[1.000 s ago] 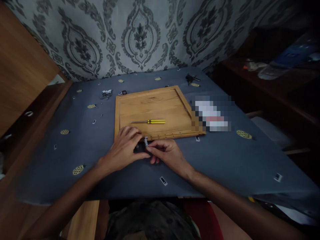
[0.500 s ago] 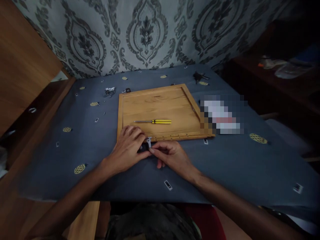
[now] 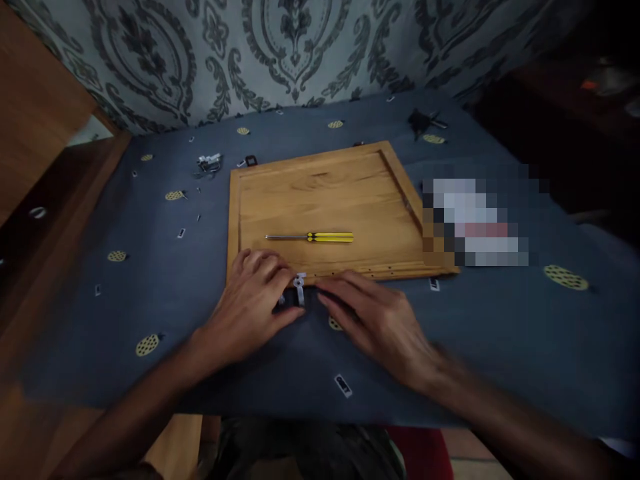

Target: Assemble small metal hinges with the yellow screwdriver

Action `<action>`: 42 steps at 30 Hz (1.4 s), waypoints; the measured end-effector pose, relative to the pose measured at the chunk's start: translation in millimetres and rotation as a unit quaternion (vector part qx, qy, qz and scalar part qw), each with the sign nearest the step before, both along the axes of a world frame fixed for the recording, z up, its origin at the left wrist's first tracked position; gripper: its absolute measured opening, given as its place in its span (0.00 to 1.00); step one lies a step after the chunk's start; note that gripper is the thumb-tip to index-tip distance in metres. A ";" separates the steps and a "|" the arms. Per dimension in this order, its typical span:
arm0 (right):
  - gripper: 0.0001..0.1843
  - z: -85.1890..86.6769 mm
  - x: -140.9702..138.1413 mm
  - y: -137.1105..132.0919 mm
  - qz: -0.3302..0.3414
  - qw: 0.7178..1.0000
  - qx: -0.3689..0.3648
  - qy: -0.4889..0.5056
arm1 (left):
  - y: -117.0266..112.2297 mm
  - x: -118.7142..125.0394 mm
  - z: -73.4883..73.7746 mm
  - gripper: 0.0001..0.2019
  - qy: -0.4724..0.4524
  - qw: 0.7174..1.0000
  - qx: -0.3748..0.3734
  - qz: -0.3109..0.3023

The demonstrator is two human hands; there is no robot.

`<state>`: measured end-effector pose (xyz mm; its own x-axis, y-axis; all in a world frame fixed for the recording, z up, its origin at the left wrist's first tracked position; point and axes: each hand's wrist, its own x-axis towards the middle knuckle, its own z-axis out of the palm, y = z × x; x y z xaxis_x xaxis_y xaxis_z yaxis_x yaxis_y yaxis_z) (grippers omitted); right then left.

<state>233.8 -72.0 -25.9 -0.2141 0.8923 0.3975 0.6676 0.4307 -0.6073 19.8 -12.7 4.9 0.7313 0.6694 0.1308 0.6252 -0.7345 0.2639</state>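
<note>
A wooden panel (image 3: pixel 330 193) with a raised frame lies on the blue patterned cloth (image 3: pixel 165 293). On it rests a yellow-handled screwdriver (image 3: pixel 315 237). My left hand (image 3: pixel 250 300) curls at the panel's near left corner and holds a small metal hinge fitting (image 3: pixel 299 291) against the edge, beside a row of small holes. My right hand (image 3: pixel 380 320) hovers just right of the fitting, fingers stretched out and smeared by motion, holding nothing.
Small metal parts (image 3: pixel 207 163) lie at the back left of the cloth, and a dark tangled item (image 3: pixel 423 122) at the back right. A pixelated patch (image 3: pixel 475 223) sits right of the panel. Wooden furniture (image 3: pixel 35 133) stands at left. A patterned wall is behind.
My right hand has let go of the fitting and drawn back to the right with its fingers spread. My left hand stays on it. The camera has tipped downward.
</note>
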 end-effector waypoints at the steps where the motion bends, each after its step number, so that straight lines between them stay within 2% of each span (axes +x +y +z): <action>1: 0.13 -1.3 2.4 2.0 0.013 0.998 0.053 -0.041 | -0.4 0.0 -0.1 0.16 0.000 1.000 -0.002 0.003; 3: 0.14 -5.5 5.2 6.1 0.042 0.988 0.121 -0.089 | -1.1 0.0 -0.1 0.16 0.002 1.000 -0.005 0.005; 5: 0.14 -10.4 6.3 9.3 0.068 0.980 0.147 -0.113 | -1.5 -0.2 0.1 0.16 0.004 1.000 -0.006 0.000; 11: 0.20 -17.3 8.8 10.4 0.105 0.977 0.127 -0.137 | -2.4 -0.5 1.6 0.15 0.013 1.000 -0.010 0.003; 15: 0.17 -18.2 9.4 8.6 0.092 0.976 0.127 -0.154 | -2.6 0.0 2.0 0.14 0.012 1.000 0.000 -0.001; 20: 0.17 -18.7 8.8 8.1 0.091 0.974 0.121 -0.167 | -4.7 1.2 2.2 0.20 0.016 1.000 -0.012 0.000; 30: 0.16 -19.9 8.4 8.7 0.086 0.973 0.125 -0.174 | 1.9 -6.6 4.2 0.28 -0.013 0.999 0.006 0.042; 42: 0.15 -19.2 7.0 9.2 0.082 0.971 0.138 -0.177 | 0.7 -3.1 0.9 0.20 -0.008 1.000 0.003 0.016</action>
